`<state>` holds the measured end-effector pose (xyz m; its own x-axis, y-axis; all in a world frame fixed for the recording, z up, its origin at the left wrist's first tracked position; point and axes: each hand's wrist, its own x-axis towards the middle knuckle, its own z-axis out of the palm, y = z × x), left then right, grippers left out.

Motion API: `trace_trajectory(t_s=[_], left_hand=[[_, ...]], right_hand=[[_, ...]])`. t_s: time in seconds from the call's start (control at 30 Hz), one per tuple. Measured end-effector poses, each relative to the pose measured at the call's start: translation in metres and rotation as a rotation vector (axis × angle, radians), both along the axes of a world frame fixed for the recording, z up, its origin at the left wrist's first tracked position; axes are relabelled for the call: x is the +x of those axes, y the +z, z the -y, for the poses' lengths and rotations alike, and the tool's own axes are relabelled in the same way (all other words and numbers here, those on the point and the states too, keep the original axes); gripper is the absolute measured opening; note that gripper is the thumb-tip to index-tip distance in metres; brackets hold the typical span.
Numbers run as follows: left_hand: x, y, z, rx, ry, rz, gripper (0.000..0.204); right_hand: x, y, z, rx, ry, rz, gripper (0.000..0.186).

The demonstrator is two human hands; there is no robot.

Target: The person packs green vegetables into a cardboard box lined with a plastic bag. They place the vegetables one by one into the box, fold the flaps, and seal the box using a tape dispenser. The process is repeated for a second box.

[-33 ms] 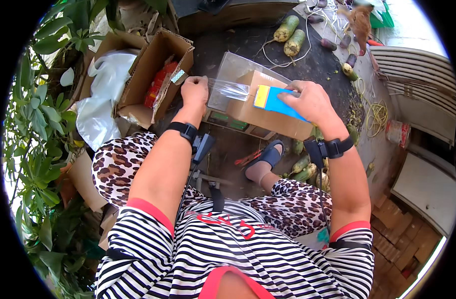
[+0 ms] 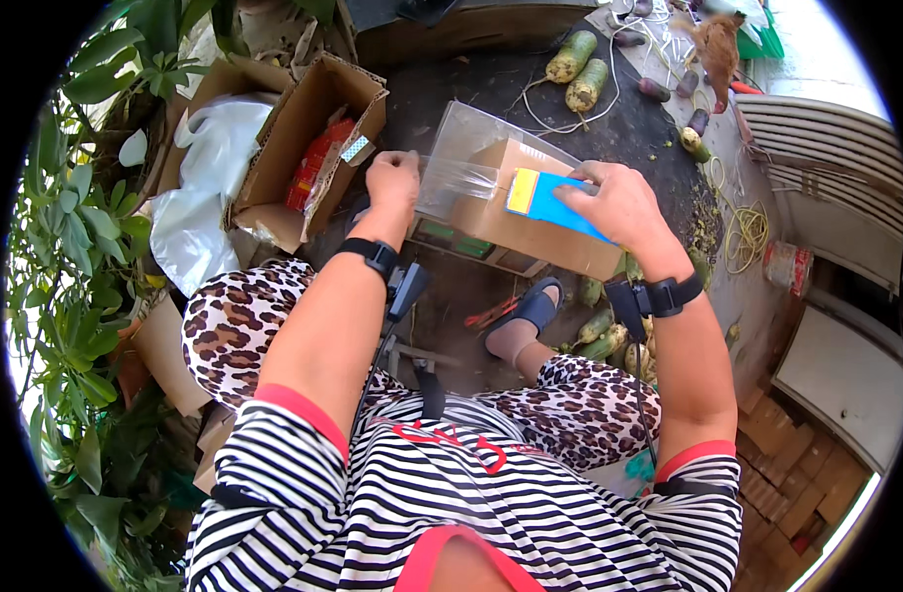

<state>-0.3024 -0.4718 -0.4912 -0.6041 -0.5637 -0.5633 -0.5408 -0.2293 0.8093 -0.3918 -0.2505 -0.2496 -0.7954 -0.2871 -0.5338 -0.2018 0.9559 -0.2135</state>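
Observation:
My left hand [image 2: 392,183] is closed, pinching the edge of a clear plastic film [image 2: 459,180] that stretches right onto a brown cardboard piece [image 2: 530,229]. A flat blue packet with a yellow end [image 2: 545,200] lies against the cardboard, gripped between the thumb and fingers of my right hand [image 2: 614,200]. Whether that hand also grips the cardboard is hidden. Under the cardboard sits a clear plastic sheet or lid [image 2: 471,120] on a low box-like stand [image 2: 451,240] with green showing in its front.
An open cardboard box [image 2: 348,84] with red packets [image 2: 318,163] stands left, beside white plastic bags [image 2: 200,202]. Green radishes [image 2: 587,86], purple roots and a brown hen [image 2: 715,54] are at the far right. Red-handled pliers [image 2: 491,313] lie near my sandal [image 2: 532,318].
My left hand has shifted slightly right, toward the cardboard, and the film looks a little slacker. My right hand keeps its hold on the blue packet.

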Motion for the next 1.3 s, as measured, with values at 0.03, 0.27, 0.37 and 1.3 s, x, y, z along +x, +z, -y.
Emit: trace_trajectory(t_s=[0.03, 0.27, 0.37, 1.3], left_hand=[[-0.001, -0.005, -0.011, -0.047, -0.024, 0.062, 0.023], [0.004, -0.040, -0.089, 0.093, -0.189, 0.162, 0.028], [0.001, -0.038, -0.080, -0.082, -0.350, 0.058, 0.027], [0.007, 0.009, -0.052, -0.081, -1.079, 0.213, 0.053]], right_hand=[[0.000, -0.001, -0.002, 0.013, -0.004, 0.015, 0.041], [0.002, -0.011, -0.005, -0.047, -0.003, -0.017, 0.038], [0.000, -0.006, 0.004, -0.035, -0.040, 0.017, 0.038], [0.002, -0.014, -0.011, -0.039, -0.036, -0.020, 0.043]])
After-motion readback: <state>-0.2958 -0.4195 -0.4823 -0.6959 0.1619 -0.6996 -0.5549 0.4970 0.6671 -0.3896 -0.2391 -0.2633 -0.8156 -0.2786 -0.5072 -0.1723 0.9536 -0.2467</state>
